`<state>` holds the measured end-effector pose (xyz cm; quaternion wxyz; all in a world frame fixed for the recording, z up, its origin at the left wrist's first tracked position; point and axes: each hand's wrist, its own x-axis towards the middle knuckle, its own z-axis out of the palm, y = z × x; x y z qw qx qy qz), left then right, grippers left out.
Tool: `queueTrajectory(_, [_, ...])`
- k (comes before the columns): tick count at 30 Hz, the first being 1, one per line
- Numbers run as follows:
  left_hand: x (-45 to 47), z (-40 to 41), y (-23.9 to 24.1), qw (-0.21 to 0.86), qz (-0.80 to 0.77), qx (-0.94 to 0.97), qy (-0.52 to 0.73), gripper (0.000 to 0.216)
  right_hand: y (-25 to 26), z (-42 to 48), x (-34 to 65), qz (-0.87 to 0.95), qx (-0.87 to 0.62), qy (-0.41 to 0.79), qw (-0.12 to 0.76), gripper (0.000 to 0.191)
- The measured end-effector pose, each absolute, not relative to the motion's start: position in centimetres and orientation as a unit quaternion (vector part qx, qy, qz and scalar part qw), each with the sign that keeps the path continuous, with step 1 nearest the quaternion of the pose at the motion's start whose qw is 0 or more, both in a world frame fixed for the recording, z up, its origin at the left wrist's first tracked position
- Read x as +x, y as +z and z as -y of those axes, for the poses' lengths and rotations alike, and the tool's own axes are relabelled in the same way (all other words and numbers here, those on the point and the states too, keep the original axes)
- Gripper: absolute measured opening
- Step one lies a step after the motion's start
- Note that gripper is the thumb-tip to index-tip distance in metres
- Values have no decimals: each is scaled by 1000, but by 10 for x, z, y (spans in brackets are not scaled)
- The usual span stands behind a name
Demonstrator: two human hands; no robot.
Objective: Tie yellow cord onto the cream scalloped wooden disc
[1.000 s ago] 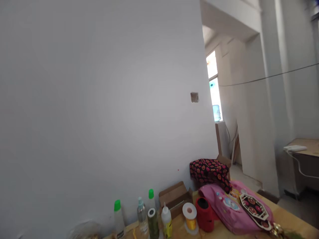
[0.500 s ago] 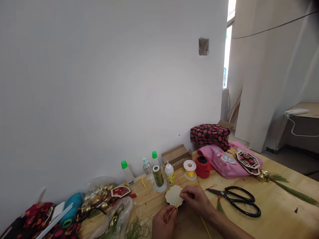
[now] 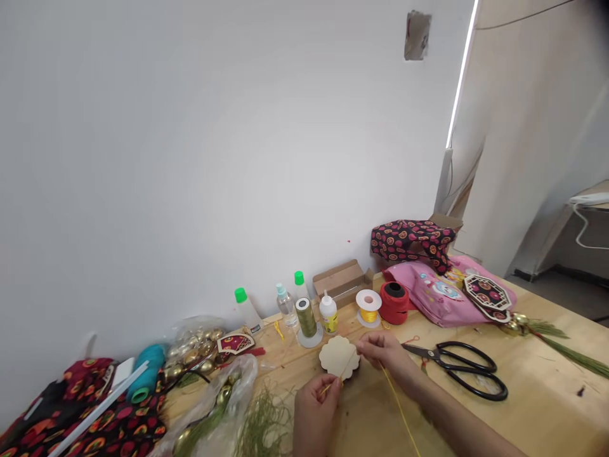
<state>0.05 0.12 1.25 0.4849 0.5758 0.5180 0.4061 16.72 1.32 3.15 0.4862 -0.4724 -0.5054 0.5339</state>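
My left hand (image 3: 316, 406) is closed in a pinch on the end of a thin yellow thread (image 3: 397, 406) just below a scalloped pale wooden disc (image 3: 339, 357). My right hand (image 3: 383, 352) is closed too, gripping the disc's right edge and the thread, which trails down toward me over the wooden table (image 3: 533, 412). The disc is lifted slightly above the table, in front of the spools.
Behind the disc stand an olive thread cone (image 3: 307, 318), a glue bottle (image 3: 328, 314), a yellow spool (image 3: 368, 308), a red spool (image 3: 394, 301) and green-capped bottles (image 3: 245, 309). Black scissors (image 3: 464, 371) lie right. A bag of gold bells (image 3: 200, 355) and patterned fabric (image 3: 71, 412) lie left.
The camera has tilted down from the wall to the table. Both hands have come into view and now hold the disc slightly higher and further right.
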Motion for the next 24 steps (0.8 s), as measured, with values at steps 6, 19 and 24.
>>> queueTrajectory(6, [2, -4, 8, 495, -519, 569, 402, 28, 41, -6, 169, 334, -346, 773, 413, 20])
queueTrajectory(19, [-2, -5, 7, 545, -475, 552, 415, 17, 15, 3, 126, 573, -397, 615, 369, 52])
queueTrajectory(24, [-5, -2, 16, 550, -468, 533, 441, 17, 2, 2, 127, 634, -441, 527, 356, 49])
